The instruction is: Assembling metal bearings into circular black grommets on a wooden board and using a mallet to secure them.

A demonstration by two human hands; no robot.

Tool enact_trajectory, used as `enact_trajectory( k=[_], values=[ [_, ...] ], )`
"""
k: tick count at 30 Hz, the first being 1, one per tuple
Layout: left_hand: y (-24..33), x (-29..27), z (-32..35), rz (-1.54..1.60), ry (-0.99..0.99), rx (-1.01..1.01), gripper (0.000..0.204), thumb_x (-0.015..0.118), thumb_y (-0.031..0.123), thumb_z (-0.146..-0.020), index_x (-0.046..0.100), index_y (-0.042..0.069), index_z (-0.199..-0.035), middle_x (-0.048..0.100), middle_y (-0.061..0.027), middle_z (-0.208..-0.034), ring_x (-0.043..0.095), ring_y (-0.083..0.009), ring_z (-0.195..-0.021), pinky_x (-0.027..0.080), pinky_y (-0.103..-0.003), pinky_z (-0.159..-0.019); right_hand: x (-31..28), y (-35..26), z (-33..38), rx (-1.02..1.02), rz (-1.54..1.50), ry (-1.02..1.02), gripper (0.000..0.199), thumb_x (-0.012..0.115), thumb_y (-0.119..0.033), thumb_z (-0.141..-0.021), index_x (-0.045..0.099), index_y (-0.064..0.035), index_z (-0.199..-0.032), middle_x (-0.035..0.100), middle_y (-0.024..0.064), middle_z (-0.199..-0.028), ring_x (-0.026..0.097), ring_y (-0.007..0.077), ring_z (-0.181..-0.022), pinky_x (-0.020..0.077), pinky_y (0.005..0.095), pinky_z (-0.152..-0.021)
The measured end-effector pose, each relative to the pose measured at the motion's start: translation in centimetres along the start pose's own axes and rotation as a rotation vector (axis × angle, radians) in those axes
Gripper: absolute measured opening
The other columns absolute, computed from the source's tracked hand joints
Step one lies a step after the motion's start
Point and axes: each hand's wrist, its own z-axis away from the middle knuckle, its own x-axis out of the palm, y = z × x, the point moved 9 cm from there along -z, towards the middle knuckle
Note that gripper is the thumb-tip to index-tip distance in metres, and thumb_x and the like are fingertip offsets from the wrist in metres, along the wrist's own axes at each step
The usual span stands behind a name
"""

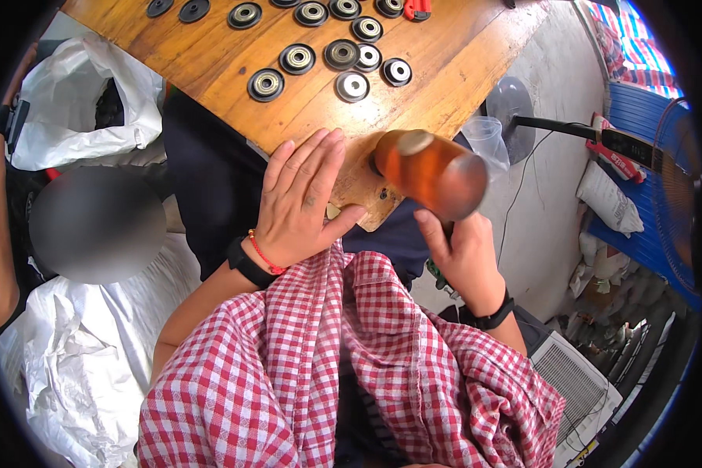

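Note:
My right hand (468,253) grips a mallet with a thick amber, see-through cylindrical head (425,173). The head is slightly blurred and hangs over the table's near corner; it hides most of what lies beneath, though a dark edge shows at its left end. Resting with fingers stretched out, my left hand (304,191) lies at the near edge of the wooden table (203,58), holding nothing. Farther back on the tabletop are several black wheels with metal bearings in their centres, among them a wheel (266,84) and a white-centred one (352,86).
Two plain black discs (194,9) and a red object (417,9) lie at the table's far side. A clear plastic cup (485,144) and a fan (675,179) stand right. At left are a white sack (86,101) and another person's arm (0,226).

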Motion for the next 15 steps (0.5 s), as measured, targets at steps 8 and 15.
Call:
enact_trajectory(
  k=[8, 15],
  values=[
    [0.2, 0.2, 0.6, 0.030, 0.015, 0.078, 0.078, 0.066, 0.039, -0.082, 0.031, -0.002, -0.138, 0.046, -0.0168, -0.137, 0.043, -0.0304, -0.127, 0.021, -0.045, -0.108, -6.8, -2.2, 2.3, -0.037, -0.602, 0.359, 0.029, 0.059, -0.023, -0.091, 0.053, 0.0028, -0.103, 0.054, 0.0056, -0.070, 0.049, 0.0102, -0.055, 0.0383, 0.0225, -0.049],
    [0.6, 0.4, -0.8, -0.011, 0.007, 0.040, 0.075, 0.066, 0.037, -0.081, 0.034, -0.002, -0.137, 0.047, -0.0158, -0.135, 0.043, -0.0288, -0.127, 0.022, -0.044, -0.108, -1.5, -0.4, -1.1, -0.070, -0.133, -0.069, 0.031, 0.059, -0.022, -0.091, 0.052, -0.0009, -0.113, 0.058, 0.0084, -0.075, 0.054, 0.0190, -0.059, 0.0454, 0.0304, -0.056]
  ],
)
